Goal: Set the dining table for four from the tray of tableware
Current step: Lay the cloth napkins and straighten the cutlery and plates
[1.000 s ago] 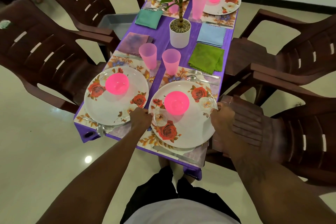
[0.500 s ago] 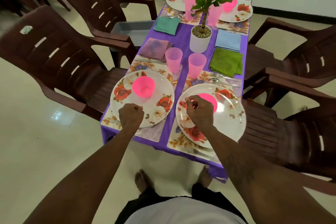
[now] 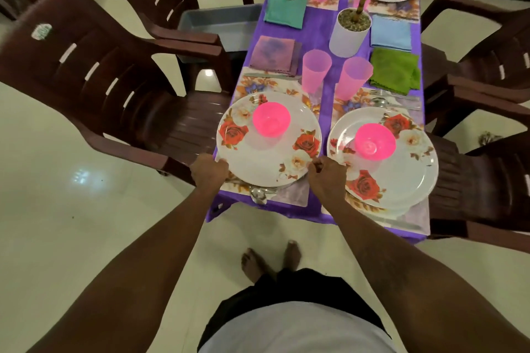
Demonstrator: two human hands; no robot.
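Observation:
Two floral white plates sit at the near end of the purple table (image 3: 321, 31). My left hand (image 3: 208, 170) grips the left rim of the near left plate (image 3: 258, 160), and my right hand (image 3: 327, 178) grips its right rim. A pink bowl (image 3: 271, 119) stands on that plate. The near right plate (image 3: 401, 175) carries another pink bowl (image 3: 375, 145). Two pink cups (image 3: 315, 69) stand behind the plates. A spoon (image 3: 258, 195) lies under the left plate's near edge. A fork and spoon (image 3: 393, 97) lie beyond the right plate.
Folded napkins in purple (image 3: 274, 53), teal (image 3: 285, 11), green (image 3: 395, 69) and blue (image 3: 390, 33) lie along the table, around a white potted plant (image 3: 348, 34). Two more plates and cups are at the far end. Brown plastic chairs (image 3: 94, 71) flank both sides; a grey tray (image 3: 220, 26) sits on one.
Both hands have left the near right plate and now hold the near left plate by its rims. The view shifted to the left.

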